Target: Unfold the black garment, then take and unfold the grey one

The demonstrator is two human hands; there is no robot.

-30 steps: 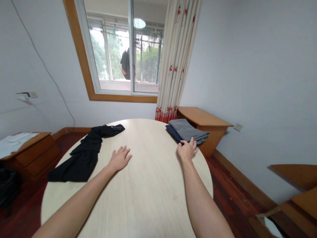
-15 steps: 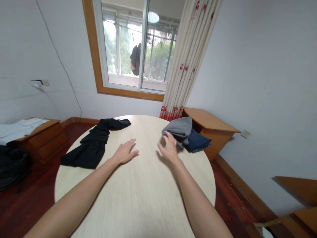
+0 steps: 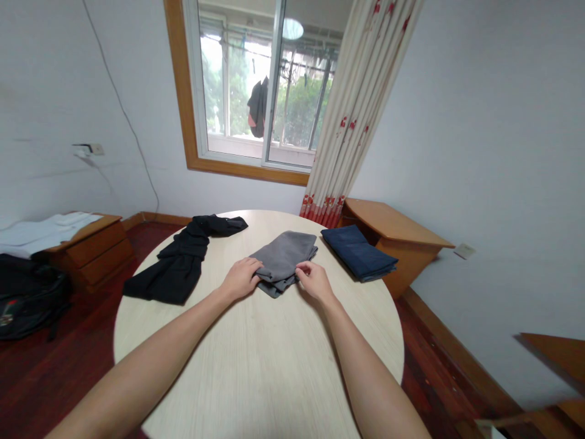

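The grey, flat-folded cloth garment now lies in the middle of the far half of the table, where half a second ago I had it lifted at the right beside the navy one. My right hand pinches its near right edge between thumb and forefinger, hiding that bit of cloth. My left hand, flat on the bare tabletop before, has come to its near left edge; I cannot tell whether those fingers grip.

I count three garments: this grey one, one dark navy folded cloth garment just to the right, and one long, rumpled black cloth garment at the left. All three lie on one round, pale wood-grain table.

Beyond, one brown wooden desk stands far right, beside one cream curtain with red flowers. Left are one brown drawer cabinet and one black backpack.
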